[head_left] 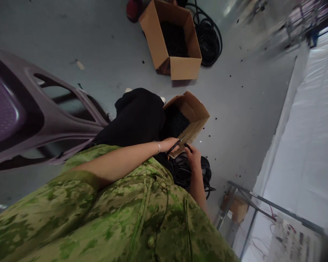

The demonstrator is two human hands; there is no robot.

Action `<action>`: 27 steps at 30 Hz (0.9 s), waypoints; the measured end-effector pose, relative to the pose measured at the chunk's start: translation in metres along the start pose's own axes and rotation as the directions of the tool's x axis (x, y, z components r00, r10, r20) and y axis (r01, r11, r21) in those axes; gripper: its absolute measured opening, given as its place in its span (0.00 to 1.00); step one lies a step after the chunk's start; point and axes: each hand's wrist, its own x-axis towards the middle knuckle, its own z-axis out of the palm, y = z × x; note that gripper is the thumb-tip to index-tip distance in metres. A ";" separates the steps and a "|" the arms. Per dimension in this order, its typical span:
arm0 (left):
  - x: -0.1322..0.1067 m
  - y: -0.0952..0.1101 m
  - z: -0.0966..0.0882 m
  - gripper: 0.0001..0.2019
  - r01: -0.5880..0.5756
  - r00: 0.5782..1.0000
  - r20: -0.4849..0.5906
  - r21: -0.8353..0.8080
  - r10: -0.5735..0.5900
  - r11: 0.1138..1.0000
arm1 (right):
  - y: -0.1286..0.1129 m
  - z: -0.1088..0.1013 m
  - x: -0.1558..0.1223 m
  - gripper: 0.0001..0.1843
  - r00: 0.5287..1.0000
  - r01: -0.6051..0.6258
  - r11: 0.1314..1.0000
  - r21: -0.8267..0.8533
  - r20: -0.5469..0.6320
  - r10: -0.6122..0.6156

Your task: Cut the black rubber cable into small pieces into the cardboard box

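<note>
My left hand (168, 144), with a bracelet at the wrist, is closed around black-handled scissors (174, 146); their thin metal tip points toward the right. Just to the right, my right hand (194, 156) pinches the end of a black cable (187, 146). A small gap separates the scissors' tip from this end. Both hands are over the near edge of an open cardboard box (199, 111), which holds many small black pieces (177, 122). Below the hands lies a coil of black cable (207, 173), partly hidden by my right forearm.
Farther off stands a second cardboard box (183, 69) with black contents, beside another black cable coil (209, 42). A purple plastic chair (51, 109) is at the left. Small black bits dot the grey floor (243, 120). A metal frame (276, 207) stands lower right.
</note>
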 end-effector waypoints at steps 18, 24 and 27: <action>-0.006 0.001 -0.003 0.10 -0.320 0.945 0.013 0.251 0.328 0.913 | -0.032 -0.006 0.016 0.19 0.955 -0.101 0.878 0.468 -0.202 0.218; -0.009 0.002 -0.007 0.12 -0.368 0.928 0.050 0.278 0.369 0.887 | -0.032 -0.002 0.020 0.18 0.974 -0.083 0.878 0.472 -0.149 0.172; -0.007 0.002 -0.005 0.11 -0.321 0.946 0.053 0.267 0.319 0.909 | -0.028 0.003 0.016 0.18 0.988 -0.077 0.887 0.454 -0.085 0.130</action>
